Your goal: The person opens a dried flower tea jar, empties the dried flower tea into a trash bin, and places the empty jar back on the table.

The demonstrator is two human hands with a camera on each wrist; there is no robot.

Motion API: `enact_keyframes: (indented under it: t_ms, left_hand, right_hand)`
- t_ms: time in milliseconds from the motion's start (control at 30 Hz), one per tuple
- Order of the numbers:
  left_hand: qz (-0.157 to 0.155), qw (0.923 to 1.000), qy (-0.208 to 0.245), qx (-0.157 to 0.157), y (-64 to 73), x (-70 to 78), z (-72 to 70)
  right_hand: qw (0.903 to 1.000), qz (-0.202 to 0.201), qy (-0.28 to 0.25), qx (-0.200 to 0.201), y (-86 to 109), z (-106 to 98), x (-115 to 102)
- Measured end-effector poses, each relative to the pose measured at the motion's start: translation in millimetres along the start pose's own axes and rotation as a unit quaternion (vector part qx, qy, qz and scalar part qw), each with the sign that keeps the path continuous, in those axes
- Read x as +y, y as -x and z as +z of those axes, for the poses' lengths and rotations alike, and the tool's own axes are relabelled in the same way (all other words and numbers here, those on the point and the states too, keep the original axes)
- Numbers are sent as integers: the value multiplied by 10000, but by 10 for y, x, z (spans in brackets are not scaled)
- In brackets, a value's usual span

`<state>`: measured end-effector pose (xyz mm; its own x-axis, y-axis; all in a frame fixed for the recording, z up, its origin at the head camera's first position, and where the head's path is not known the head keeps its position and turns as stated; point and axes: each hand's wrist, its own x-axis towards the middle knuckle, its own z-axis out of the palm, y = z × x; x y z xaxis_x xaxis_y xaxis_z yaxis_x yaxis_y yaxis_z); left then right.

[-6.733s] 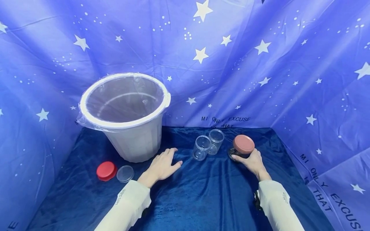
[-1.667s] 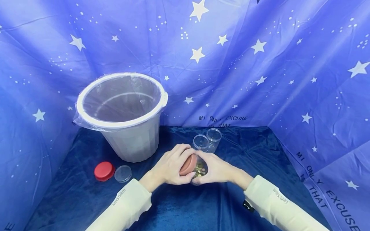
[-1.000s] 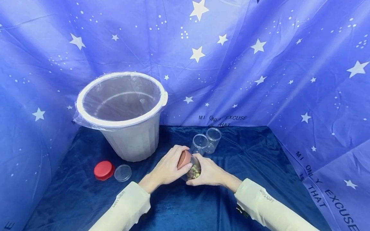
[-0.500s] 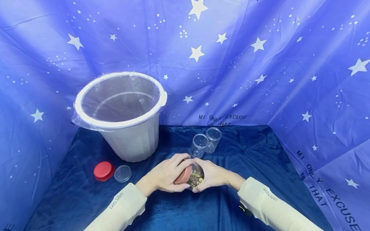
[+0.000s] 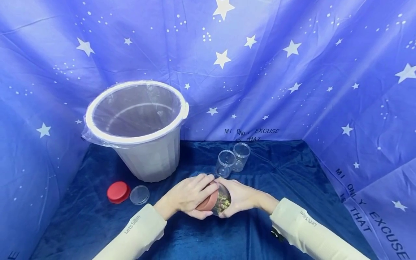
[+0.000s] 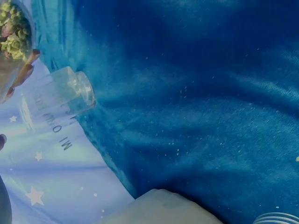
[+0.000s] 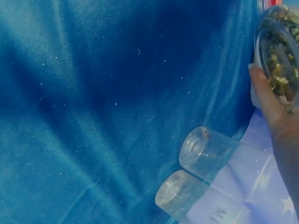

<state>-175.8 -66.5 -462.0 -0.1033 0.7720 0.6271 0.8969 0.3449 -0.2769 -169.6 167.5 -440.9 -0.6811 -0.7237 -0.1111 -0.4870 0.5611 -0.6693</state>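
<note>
A clear jar (image 5: pixel 222 199) of dried yellow-green and pinkish flowers lies tilted between both hands in the head view, its brownish-pink lid (image 5: pixel 208 204) facing left. My left hand (image 5: pixel 190 195) grips the lid, fingers over its top side and thumb below. Round the jar's body curls my right hand (image 5: pixel 243 196). In the right wrist view the jar's base (image 7: pixel 278 60) shows flowers through the plastic, with fingers along its edge. The left wrist view catches only part of the flowers (image 6: pixel 14 37) at its top left corner; most of the left hand is out of that frame.
Two uncapped clear jars, one nearer (image 5: pixel 225 164) and one behind (image 5: pixel 242 156), stand just beyond the hands. A white bucket (image 5: pixel 149 160) with a plastic liner is at back left. Before it lie a red lid (image 5: pixel 117 192) and a clear lid (image 5: pixel 139 195) on blue cloth (image 5: pixel 208 242).
The right hand has brought the flower jar from the right side to the middle and tipped it. My left hand has taken hold of its lid; lately its fingers shift over the lid.
</note>
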Motion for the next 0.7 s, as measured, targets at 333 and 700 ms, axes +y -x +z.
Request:
enact_keyframes:
  t_ms: [333,700]
  left_hand:
    - [-62,9999,-104,-75,-80,-45,-69]
    - [-1054,9944,35,48,-136,13,0]
  right_hand:
    - [9983,-164,-223,518,0,87,-26]
    - [9930,-62,159,1166,-6,100,-40]
